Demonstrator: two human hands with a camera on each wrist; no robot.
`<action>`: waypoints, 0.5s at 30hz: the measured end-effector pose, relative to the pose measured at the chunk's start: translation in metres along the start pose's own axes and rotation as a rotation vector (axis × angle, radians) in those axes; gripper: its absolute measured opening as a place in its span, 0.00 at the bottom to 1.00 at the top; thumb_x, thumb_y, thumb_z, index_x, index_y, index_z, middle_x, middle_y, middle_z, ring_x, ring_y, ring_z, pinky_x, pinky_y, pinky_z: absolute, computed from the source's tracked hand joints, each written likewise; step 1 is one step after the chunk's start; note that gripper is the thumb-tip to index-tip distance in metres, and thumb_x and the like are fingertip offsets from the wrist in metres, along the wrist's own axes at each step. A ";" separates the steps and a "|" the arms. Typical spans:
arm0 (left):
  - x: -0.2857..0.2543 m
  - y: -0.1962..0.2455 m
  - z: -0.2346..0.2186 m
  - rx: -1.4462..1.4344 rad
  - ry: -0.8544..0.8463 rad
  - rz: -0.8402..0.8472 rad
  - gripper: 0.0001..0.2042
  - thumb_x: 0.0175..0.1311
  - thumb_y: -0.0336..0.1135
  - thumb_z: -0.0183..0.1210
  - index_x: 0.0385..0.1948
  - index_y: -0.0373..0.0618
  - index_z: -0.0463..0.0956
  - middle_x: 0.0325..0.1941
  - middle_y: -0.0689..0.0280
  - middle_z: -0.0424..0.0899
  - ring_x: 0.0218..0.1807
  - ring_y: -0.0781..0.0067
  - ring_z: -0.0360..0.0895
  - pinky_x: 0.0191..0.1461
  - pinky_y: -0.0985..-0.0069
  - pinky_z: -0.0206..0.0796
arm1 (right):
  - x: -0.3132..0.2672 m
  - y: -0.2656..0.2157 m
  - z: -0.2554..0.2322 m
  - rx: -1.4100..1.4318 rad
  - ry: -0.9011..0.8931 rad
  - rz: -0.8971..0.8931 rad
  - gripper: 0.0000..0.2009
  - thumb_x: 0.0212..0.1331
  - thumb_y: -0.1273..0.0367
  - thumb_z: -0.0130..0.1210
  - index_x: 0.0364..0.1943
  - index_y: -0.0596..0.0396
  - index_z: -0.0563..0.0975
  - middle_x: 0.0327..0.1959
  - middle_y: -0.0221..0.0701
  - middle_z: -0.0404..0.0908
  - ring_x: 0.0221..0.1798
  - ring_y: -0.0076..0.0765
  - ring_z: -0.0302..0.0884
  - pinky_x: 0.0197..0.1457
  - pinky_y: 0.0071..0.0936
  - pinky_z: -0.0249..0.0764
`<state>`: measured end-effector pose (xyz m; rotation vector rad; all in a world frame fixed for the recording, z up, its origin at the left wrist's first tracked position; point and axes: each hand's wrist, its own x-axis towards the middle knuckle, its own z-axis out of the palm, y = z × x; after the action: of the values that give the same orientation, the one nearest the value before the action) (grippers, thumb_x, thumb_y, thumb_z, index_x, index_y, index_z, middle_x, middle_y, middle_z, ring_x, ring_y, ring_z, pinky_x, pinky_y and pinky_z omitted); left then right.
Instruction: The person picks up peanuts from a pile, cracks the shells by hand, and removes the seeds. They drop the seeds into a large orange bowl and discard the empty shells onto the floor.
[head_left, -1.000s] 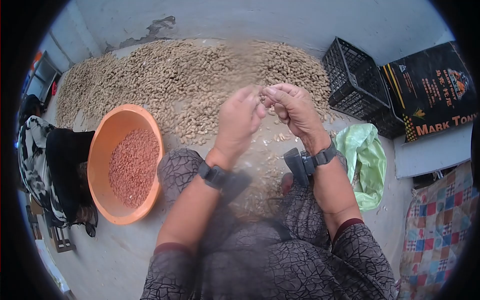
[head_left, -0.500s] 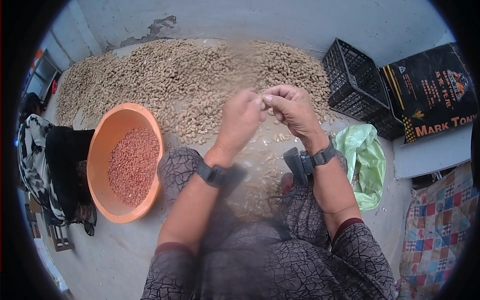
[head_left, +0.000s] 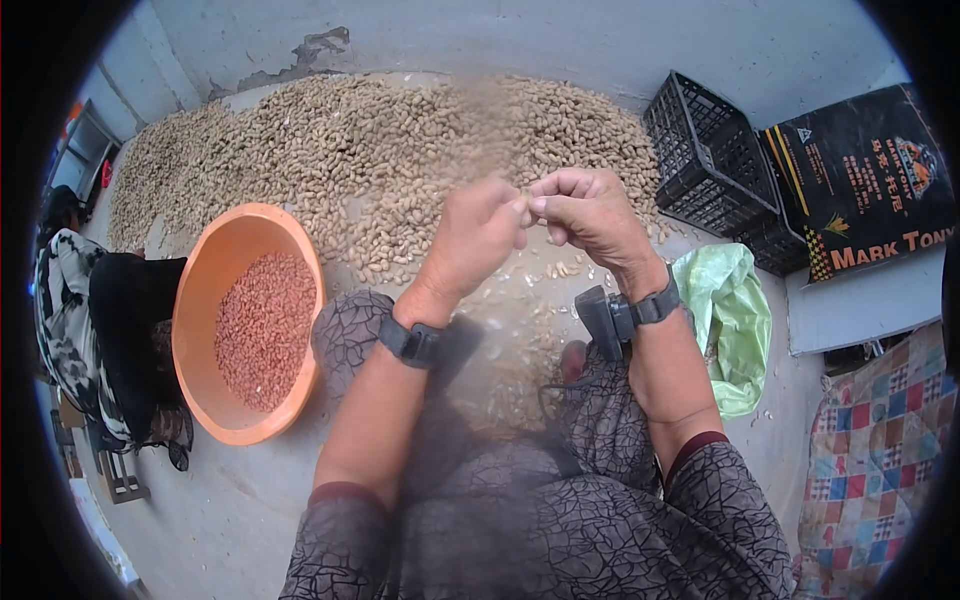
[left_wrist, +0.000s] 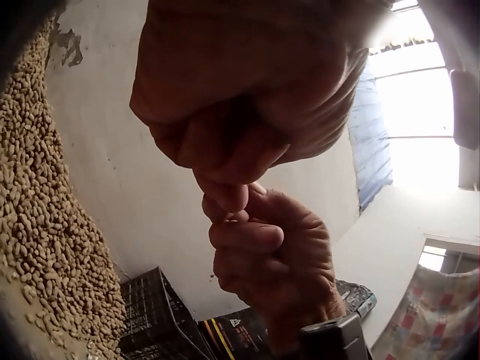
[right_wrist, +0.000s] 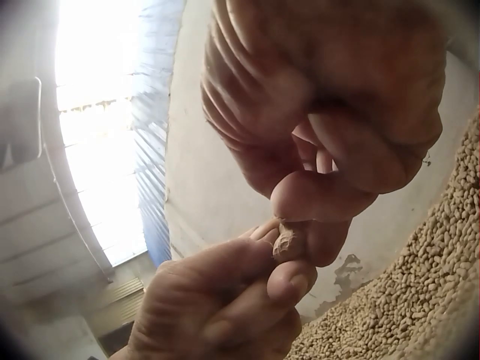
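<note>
A peanut in its shell (right_wrist: 286, 244) is pinched between the fingertips of both hands in the right wrist view. In the head view the left hand (head_left: 474, 237) and the right hand (head_left: 590, 222) meet at their fingertips in front of the peanut pile (head_left: 340, 150), with a bit of the peanut (head_left: 527, 203) showing between them. The left wrist view has the left hand (left_wrist: 247, 90) above the right hand (left_wrist: 277, 262), fingers touching; the peanut is hidden there.
An orange basin (head_left: 195, 330) of reddish shelled kernels (head_left: 265, 330) stands at the left, beside a seated person's dark clothing (head_left: 130, 300). Black crates (head_left: 705, 160), a black printed sack (head_left: 870, 185) and a green bag (head_left: 735, 330) are on the right. Loose shells (head_left: 520, 370) lie between the knees.
Both hands stay together at nearly the same place. The left wrist and forearm have shifted slightly left, and the right wrist slightly right. A peanut shows more plainly between the fingertips than a second ago.
</note>
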<state>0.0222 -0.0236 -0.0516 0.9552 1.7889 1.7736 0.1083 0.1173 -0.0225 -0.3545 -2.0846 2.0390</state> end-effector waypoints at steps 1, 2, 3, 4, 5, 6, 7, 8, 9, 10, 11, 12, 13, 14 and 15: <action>0.000 -0.002 -0.001 0.030 -0.030 -0.016 0.06 0.61 0.29 0.49 0.27 0.38 0.73 0.25 0.69 0.77 0.24 0.85 0.72 0.25 0.86 0.63 | -0.001 -0.002 0.000 -0.016 -0.003 0.020 0.06 0.47 0.72 0.57 0.27 0.62 0.79 0.22 0.31 0.79 0.20 0.18 0.71 0.21 0.14 0.67; 0.000 -0.004 0.000 0.030 -0.030 -0.017 0.06 0.61 0.29 0.49 0.27 0.38 0.73 0.25 0.69 0.77 0.24 0.85 0.72 0.25 0.86 0.63 | -0.001 -0.001 0.001 -0.016 -0.004 0.022 0.06 0.47 0.72 0.57 0.27 0.62 0.79 0.22 0.31 0.79 0.20 0.18 0.71 0.21 0.14 0.67; -0.001 -0.006 0.002 0.077 -0.002 0.031 0.06 0.60 0.28 0.49 0.26 0.37 0.73 0.24 0.68 0.76 0.23 0.85 0.72 0.24 0.85 0.63 | -0.001 -0.001 0.003 -0.025 0.013 0.026 0.05 0.46 0.73 0.56 0.25 0.62 0.78 0.21 0.31 0.78 0.19 0.19 0.71 0.21 0.15 0.67; -0.001 -0.008 0.004 0.125 0.025 0.080 0.06 0.59 0.28 0.49 0.25 0.37 0.73 0.22 0.68 0.76 0.22 0.84 0.71 0.24 0.85 0.63 | 0.000 -0.001 0.004 -0.035 0.031 0.030 0.04 0.45 0.74 0.56 0.23 0.62 0.77 0.20 0.32 0.78 0.19 0.19 0.71 0.21 0.15 0.67; -0.001 -0.011 0.006 0.124 0.024 0.079 0.06 0.59 0.28 0.49 0.25 0.37 0.73 0.22 0.68 0.76 0.22 0.84 0.71 0.24 0.85 0.63 | 0.000 0.001 0.006 -0.034 0.031 0.031 0.04 0.45 0.74 0.56 0.23 0.62 0.77 0.20 0.32 0.78 0.19 0.19 0.71 0.21 0.15 0.67; -0.002 -0.013 0.008 0.189 0.067 0.115 0.06 0.58 0.27 0.49 0.24 0.37 0.72 0.21 0.68 0.76 0.21 0.84 0.71 0.23 0.84 0.63 | 0.000 0.002 0.008 -0.024 0.055 0.020 0.03 0.44 0.75 0.55 0.21 0.62 0.77 0.18 0.31 0.77 0.18 0.19 0.71 0.20 0.16 0.66; -0.003 -0.015 0.011 0.253 0.111 0.151 0.06 0.57 0.27 0.50 0.23 0.36 0.72 0.20 0.68 0.76 0.20 0.84 0.71 0.23 0.84 0.63 | 0.000 0.004 0.011 -0.014 0.078 0.010 0.03 0.44 0.76 0.53 0.19 0.62 0.76 0.17 0.31 0.76 0.18 0.19 0.70 0.20 0.16 0.66; -0.003 -0.016 0.013 0.252 0.109 0.151 0.06 0.57 0.27 0.50 0.23 0.36 0.72 0.20 0.68 0.76 0.20 0.84 0.71 0.23 0.84 0.63 | -0.001 0.004 0.013 -0.014 0.080 0.011 0.03 0.44 0.76 0.53 0.19 0.62 0.76 0.17 0.31 0.76 0.18 0.19 0.70 0.20 0.16 0.66; -0.003 -0.017 0.016 0.219 0.156 0.154 0.06 0.57 0.26 0.50 0.23 0.36 0.72 0.19 0.68 0.75 0.20 0.84 0.71 0.22 0.84 0.63 | -0.001 0.004 0.016 0.012 0.125 0.013 0.03 0.44 0.76 0.53 0.18 0.62 0.75 0.16 0.31 0.75 0.17 0.19 0.70 0.20 0.16 0.66; -0.002 -0.018 0.018 0.187 0.204 0.159 0.06 0.56 0.26 0.50 0.22 0.36 0.72 0.18 0.68 0.75 0.20 0.84 0.70 0.22 0.84 0.63 | -0.001 0.004 0.018 0.038 0.169 0.014 0.03 0.44 0.77 0.52 0.18 0.62 0.75 0.16 0.31 0.75 0.17 0.19 0.69 0.19 0.16 0.65; -0.002 -0.019 0.021 0.187 0.204 0.159 0.06 0.56 0.26 0.50 0.22 0.36 0.72 0.18 0.68 0.75 0.20 0.84 0.70 0.22 0.84 0.63 | 0.000 0.006 0.019 0.038 0.170 0.014 0.03 0.44 0.77 0.52 0.18 0.62 0.75 0.16 0.31 0.75 0.17 0.19 0.69 0.19 0.16 0.65; -0.001 -0.019 0.024 0.095 0.244 0.126 0.06 0.54 0.26 0.50 0.21 0.35 0.73 0.17 0.63 0.75 0.19 0.77 0.71 0.23 0.78 0.63 | 0.001 0.009 0.020 0.077 0.189 -0.005 0.03 0.43 0.77 0.51 0.18 0.62 0.75 0.16 0.31 0.75 0.17 0.19 0.69 0.19 0.16 0.65; 0.000 -0.019 0.026 0.004 0.284 0.092 0.06 0.52 0.26 0.50 0.20 0.34 0.73 0.16 0.58 0.76 0.18 0.71 0.71 0.24 0.73 0.63 | 0.001 0.011 0.020 0.115 0.208 -0.024 0.03 0.43 0.78 0.51 0.17 0.62 0.75 0.16 0.31 0.75 0.17 0.19 0.69 0.19 0.17 0.65; 0.000 -0.019 0.027 -0.048 0.284 0.063 0.06 0.52 0.26 0.50 0.19 0.35 0.74 0.16 0.60 0.77 0.18 0.71 0.71 0.24 0.73 0.63 | 0.001 0.011 0.020 0.095 0.217 -0.021 0.03 0.43 0.78 0.51 0.18 0.62 0.75 0.16 0.31 0.75 0.17 0.19 0.69 0.19 0.17 0.65; -0.001 -0.019 0.027 -0.100 0.283 0.032 0.07 0.53 0.26 0.50 0.19 0.36 0.74 0.16 0.62 0.77 0.18 0.70 0.72 0.25 0.74 0.64 | -0.001 0.007 0.020 0.076 0.225 -0.017 0.03 0.43 0.78 0.51 0.18 0.62 0.75 0.16 0.31 0.75 0.17 0.19 0.69 0.20 0.17 0.65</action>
<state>0.0396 -0.0049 -0.0726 0.7261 1.8367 2.0838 0.1033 0.0978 -0.0304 -0.5247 -1.8669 1.9609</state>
